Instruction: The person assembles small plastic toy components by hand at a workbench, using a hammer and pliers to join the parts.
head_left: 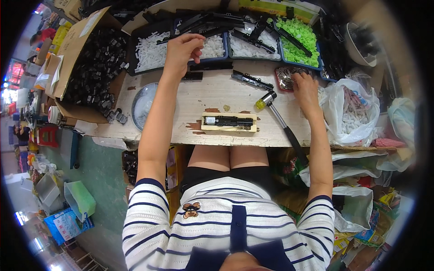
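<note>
Head view: labelled carton (74, 54)
Counter (194, 101): chipped
Floor (106, 167): green
Left fingers (195, 44): half-curled, hold unclear
Right fingers (302, 77): at red tray (285, 89), grip hidden

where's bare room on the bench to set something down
Mostly bare tabletop lies behind the cream block, between left forearm and hammer; a narrower patch separates hammer from right forearm. Trays and black parts crowd the far side, a cardboard box and round dish the left, a white bag the right.
</note>
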